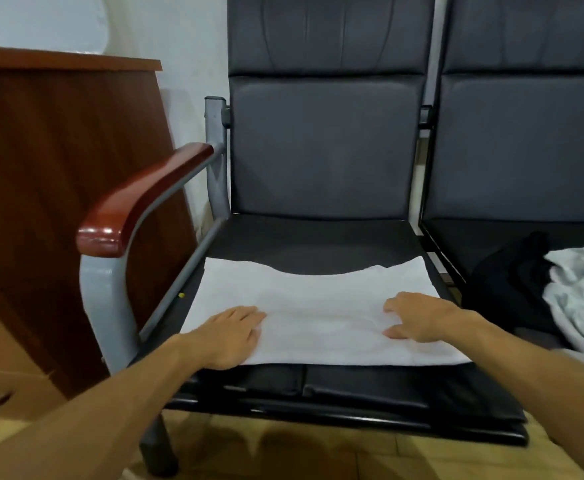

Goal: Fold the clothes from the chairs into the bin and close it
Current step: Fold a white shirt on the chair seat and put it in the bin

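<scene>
A white garment [318, 303] lies flat and folded on the seat of the left black chair [318, 237]. My left hand [231, 332] rests palm down on its near left part, fingers straight. My right hand [418, 315] presses on its near right part with fingers spread and slightly bent. On the right chair's seat [491, 237] lies a crumpled black garment [512, 282], with a light grey garment [581, 292] beside it. No bin is in view.
A red-brown wooden armrest [145, 199] on a grey metal frame stands left of the seat. A dark wooden desk [58, 168] fills the left side. The floor below has tan tiles [318, 459]. A white wall is behind the chairs.
</scene>
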A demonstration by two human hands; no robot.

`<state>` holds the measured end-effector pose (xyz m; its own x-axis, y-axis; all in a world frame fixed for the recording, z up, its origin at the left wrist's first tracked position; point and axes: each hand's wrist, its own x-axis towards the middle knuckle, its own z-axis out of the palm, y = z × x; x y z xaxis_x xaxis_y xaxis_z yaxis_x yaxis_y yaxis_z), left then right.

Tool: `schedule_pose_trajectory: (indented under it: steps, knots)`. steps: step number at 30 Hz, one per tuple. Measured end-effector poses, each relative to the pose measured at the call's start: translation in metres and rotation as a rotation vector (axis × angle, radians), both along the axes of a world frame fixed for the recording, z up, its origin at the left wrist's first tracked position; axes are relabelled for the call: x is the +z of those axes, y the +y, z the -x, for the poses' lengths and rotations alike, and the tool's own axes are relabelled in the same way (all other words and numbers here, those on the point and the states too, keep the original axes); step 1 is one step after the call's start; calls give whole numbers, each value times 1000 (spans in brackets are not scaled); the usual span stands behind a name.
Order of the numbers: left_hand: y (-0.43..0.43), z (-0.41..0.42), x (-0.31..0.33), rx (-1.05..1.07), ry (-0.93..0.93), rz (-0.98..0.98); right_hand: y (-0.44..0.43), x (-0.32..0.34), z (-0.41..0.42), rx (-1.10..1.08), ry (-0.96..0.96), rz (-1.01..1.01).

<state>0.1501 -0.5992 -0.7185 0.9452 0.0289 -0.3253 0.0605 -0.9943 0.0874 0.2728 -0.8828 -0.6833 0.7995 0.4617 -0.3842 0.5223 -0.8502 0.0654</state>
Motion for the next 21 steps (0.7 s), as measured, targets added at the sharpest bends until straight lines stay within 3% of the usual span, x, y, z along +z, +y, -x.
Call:
schedule_pose_trajectory:
  steps: [4,9,14,17,21]
  knots:
    - [-13,5,14,-66,45,58,-12,8,11,-48,72,17]
    - [-11,5,25,31,-78,241,-24,4,12,-135,64,-27]
    - [8,-5,22,432,-295,-22,-15,-2,8,-143,-36,-96]
    - [16,-7,21,560,-183,-222,-9,-10,3,-170,-123,-184]
    - [17,-10,20,536,-42,-291,0,-17,0,-167,-160,-205]
